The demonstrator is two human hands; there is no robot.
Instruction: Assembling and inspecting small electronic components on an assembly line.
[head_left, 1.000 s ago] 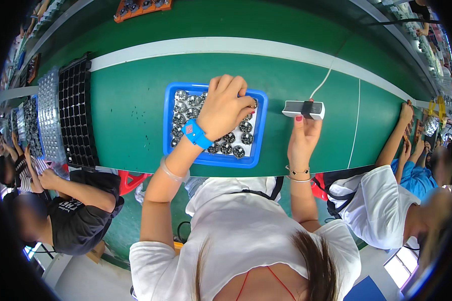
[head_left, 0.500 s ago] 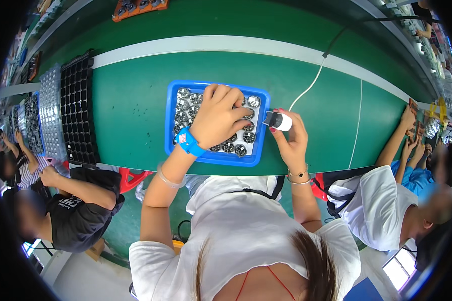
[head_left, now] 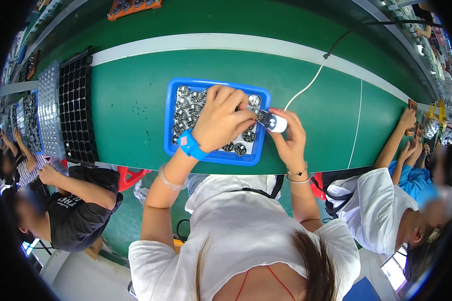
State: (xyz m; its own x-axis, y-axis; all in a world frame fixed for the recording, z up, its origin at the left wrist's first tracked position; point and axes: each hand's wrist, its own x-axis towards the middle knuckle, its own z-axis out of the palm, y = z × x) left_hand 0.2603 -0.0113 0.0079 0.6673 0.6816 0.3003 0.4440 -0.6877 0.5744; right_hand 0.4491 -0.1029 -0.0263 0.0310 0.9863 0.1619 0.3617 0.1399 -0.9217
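Note:
A blue tray [head_left: 168, 115] holds several small round black-and-silver parts [head_left: 180, 115] in a white insert. Over its right half, my left hand [head_left: 220, 116] is closed, pinching one small round part [head_left: 259, 116] between thumb and fingers. My right hand [head_left: 292, 134], just past the tray's right rim, grips a white handheld device with a black end [head_left: 277, 123]. The pinched part is up against the device's black end, or very close to it. My left hand hides the middle of the tray.
A white cable [head_left: 306, 86] runs from the device toward the back right. Black compartment trays [head_left: 77, 110] stand on the left of the green table [head_left: 128, 80]. Small dark specks lie between them and the blue tray. Co-workers sit on both sides; an orange rack [head_left: 134, 8] is at the back.
My left hand has moved slightly right, bringing a round part up out of the tray to the device. My right hand has turned the device a little and shifted slightly left.

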